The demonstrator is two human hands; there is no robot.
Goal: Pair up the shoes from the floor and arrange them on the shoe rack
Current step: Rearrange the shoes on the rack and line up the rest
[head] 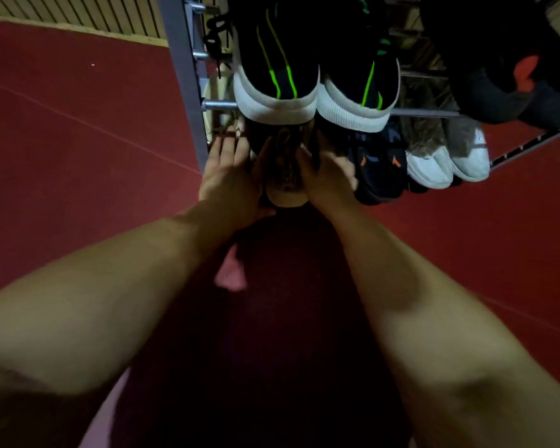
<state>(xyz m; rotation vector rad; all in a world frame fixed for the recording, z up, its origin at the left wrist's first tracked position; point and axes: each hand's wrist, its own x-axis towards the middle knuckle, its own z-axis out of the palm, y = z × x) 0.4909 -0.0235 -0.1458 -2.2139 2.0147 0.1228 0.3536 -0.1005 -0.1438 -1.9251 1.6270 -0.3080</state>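
Down at the lower level of the shoe rack (188,92), both hands close in on 1 shoe, the held shoe (285,169), a dark one with a tan printed insole and a pale heel end that points back toward the person. The left hand (230,179) lies flat along the shoe's left side, its fingers straight and together and reaching forward, its thumb along the shoe's edge; it presses rather than clasps. The right hand (328,181) is on the opposite side, and in the dim light its thumb appears to sit on the inner face of the shoe's dark side wall with the fingers outside it, pinching that wall. The shoe thus sits squarely between the 2 palms, toe hidden in shadow ahead of the fingertips. Directly above the fingertips, on the upper rail, 2 black sneakers with green stripes (278,76) and white soles stand side by side. Just beyond the right hand's outer edge sit dark shoes with orange marks (380,169), touching or nearly touching its knuckles, and past those a pair of white shoes (446,163). Both forearms stretch over the red floor (78,140).
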